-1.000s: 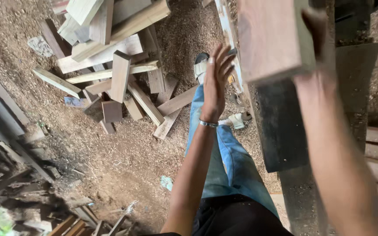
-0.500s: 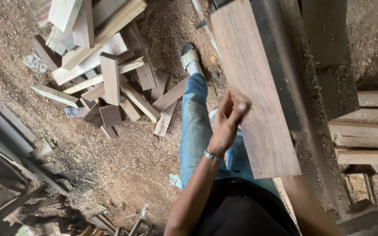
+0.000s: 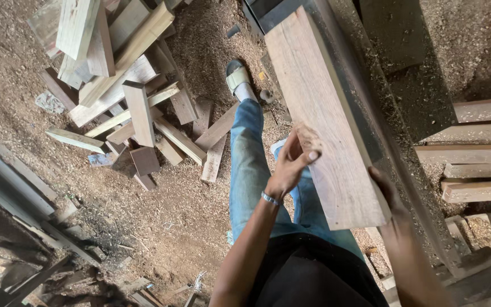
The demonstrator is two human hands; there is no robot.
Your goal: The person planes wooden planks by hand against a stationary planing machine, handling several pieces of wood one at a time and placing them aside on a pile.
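Observation:
A long brown wooden board (image 3: 319, 108) lies lengthwise in front of me, its far end toward a dark machine bed (image 3: 370, 85). My left hand (image 3: 292, 160) grips the board's left edge near the close end, thumb on top. My right hand (image 3: 386, 190) holds the near right corner from below, mostly hidden by the board. A metal bracelet (image 3: 270, 198) circles my left wrist. Below the board I see my legs in blue jeans (image 3: 251, 165) and a sandalled foot (image 3: 238, 77).
A heap of wood offcuts (image 3: 126, 85) lies on the sawdust-covered floor (image 3: 166, 204) at upper left. Stacked planks (image 3: 473, 153) sit at the right. Dark metal rails and scrap (image 3: 18, 193) line the lower left.
The board came down from raised in front of the camera to low and lengthwise beside the machine. My left hand moved from open in the air to gripping its left edge.

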